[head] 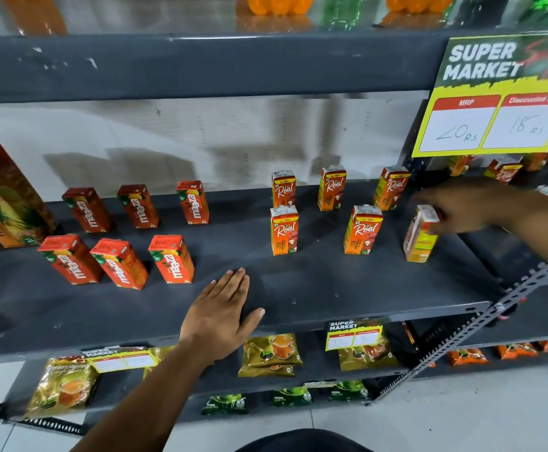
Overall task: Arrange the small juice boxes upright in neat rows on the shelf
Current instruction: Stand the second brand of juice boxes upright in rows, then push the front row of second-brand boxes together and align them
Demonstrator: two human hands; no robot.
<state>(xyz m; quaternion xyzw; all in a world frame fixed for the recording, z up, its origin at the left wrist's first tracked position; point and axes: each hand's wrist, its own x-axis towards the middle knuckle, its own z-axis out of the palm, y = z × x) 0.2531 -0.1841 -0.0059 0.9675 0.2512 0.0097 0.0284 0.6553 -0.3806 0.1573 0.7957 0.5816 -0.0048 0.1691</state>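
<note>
Small juice boxes stand upright on the dark grey shelf [315,288]. On the left, several red Maaza boxes [171,259] form two rows. On the right, several orange Real boxes [284,230] stand in two rows. My right hand [464,203] grips the top of the rightmost front Real box [420,236], which leans slightly and rests on the shelf. My left hand [223,316] lies flat on the shelf near its front edge, fingers spread, holding nothing.
A large pineapple juice carton [5,197] leans at the far left. A yellow price sign [500,96] hangs at upper right, with more juice boxes [504,171] behind it. Tea packets [271,353] fill the lower shelves. Bottles stand on the shelf above.
</note>
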